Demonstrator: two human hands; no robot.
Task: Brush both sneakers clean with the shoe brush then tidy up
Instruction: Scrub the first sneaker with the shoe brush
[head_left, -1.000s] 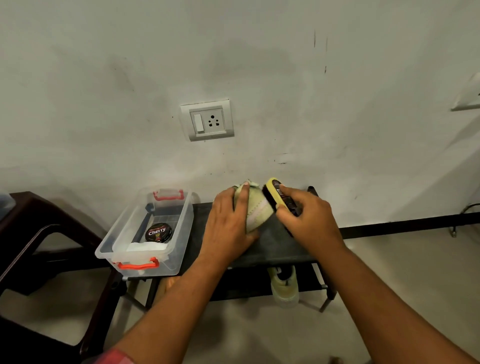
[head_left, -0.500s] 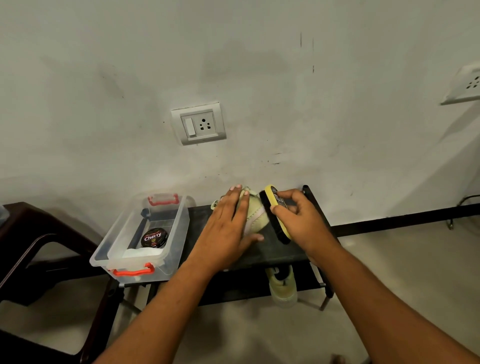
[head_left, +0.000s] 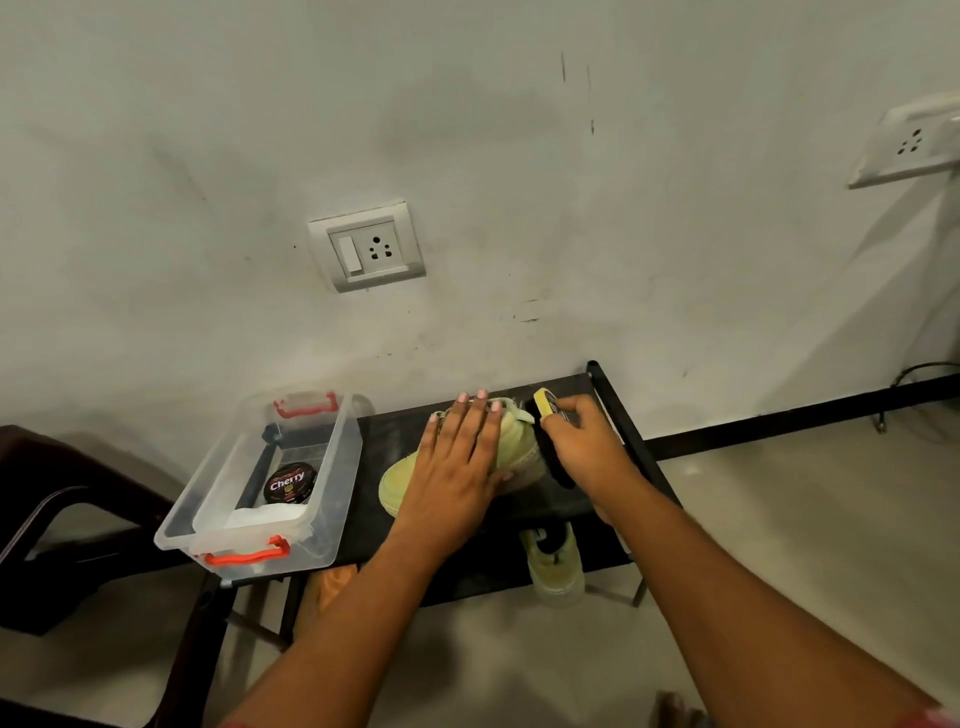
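Left hand (head_left: 457, 467) lies flat, fingers straight, on the sneaker (head_left: 511, 441) atop the bench (head_left: 374, 452); right hand (head_left: 582, 441) fingers grip the brush (head_left: 544, 404) against it.

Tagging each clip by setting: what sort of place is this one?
Probably a room corner in a home: a low black shoe rack stands against a scuffed painted wall with a switch-and-socket plate, a sneaker sits on its lower shelf, and a clear box holds a tin of polish.
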